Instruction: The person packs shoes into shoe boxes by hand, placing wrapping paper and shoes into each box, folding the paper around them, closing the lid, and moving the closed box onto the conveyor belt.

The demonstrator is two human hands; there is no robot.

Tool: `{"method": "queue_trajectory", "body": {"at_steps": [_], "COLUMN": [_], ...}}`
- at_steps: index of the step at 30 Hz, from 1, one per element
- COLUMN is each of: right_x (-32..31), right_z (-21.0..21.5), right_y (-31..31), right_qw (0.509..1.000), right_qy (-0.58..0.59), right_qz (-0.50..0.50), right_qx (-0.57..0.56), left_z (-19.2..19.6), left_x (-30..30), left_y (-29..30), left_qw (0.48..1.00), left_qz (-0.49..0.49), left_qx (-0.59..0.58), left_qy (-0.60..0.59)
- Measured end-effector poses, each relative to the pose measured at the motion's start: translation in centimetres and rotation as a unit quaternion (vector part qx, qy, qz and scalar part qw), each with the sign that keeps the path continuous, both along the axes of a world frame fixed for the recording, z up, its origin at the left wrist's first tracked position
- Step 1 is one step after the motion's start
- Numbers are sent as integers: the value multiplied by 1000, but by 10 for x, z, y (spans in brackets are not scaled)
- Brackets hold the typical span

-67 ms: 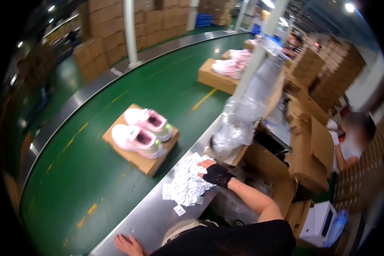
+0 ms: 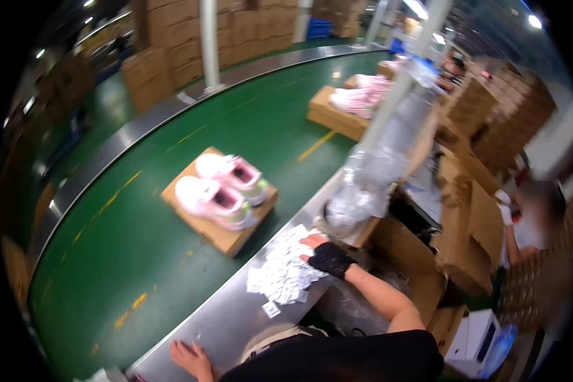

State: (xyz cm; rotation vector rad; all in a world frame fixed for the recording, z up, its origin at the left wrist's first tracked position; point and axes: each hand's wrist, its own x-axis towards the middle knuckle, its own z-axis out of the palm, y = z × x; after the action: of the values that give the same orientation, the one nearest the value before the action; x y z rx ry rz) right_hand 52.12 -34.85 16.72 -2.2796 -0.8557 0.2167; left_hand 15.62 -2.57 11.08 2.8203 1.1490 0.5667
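Observation:
My right hand (image 2: 323,253), in a black fingerless glove, rests on the far right part of a heap of small white packets (image 2: 285,268). Its fingers stretch out over them, and none is visibly gripped. One loose packet (image 2: 271,309) lies apart at the near side of the heap. My bare left hand (image 2: 191,360) lies flat on the metal ledge (image 2: 219,323), fingers spread, holding nothing. Beyond the ledge, a pair of pink and white sneakers (image 2: 215,202) sits on a brown shoe box (image 2: 229,242) on the green conveyor.
The green conveyor belt (image 2: 134,245) curves past the ledge. More pink shoes (image 2: 361,95) ride on boxes farther along. Clear plastic bags (image 2: 356,204) are heaped right of the packets. Open cartons (image 2: 468,235) and a person with white gloves (image 2: 531,219) are at the right.
The whole view has shifted slightly, moving most things a little rightward in the picture. Both hands stay in the same places on the ledge and the packets.

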Motion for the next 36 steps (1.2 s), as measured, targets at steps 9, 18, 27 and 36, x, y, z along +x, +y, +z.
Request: {"method": "queue_trajectory", "body": {"at_steps": [9,18,27,36], "right_x": [48,100,40,-77], "right_z": [92,78,137,149], "right_y": [107,177,208,222], "right_qw": [987,979,989,952], "right_qy": [-127,-44,-91,-134], "right_qz": [93,159,120,260], "right_qx": [9,-119,-12,93], "left_z": [3,1,-12,-25], "left_x": [19,15,10,5], "left_y": [6,7,9,23], "left_qw": [1000,999,999,990], "left_qz": [2,6,-3,-91], "left_qx": [-13,-33,-43,-75], "left_qy": [9,9,-19,-76]}}
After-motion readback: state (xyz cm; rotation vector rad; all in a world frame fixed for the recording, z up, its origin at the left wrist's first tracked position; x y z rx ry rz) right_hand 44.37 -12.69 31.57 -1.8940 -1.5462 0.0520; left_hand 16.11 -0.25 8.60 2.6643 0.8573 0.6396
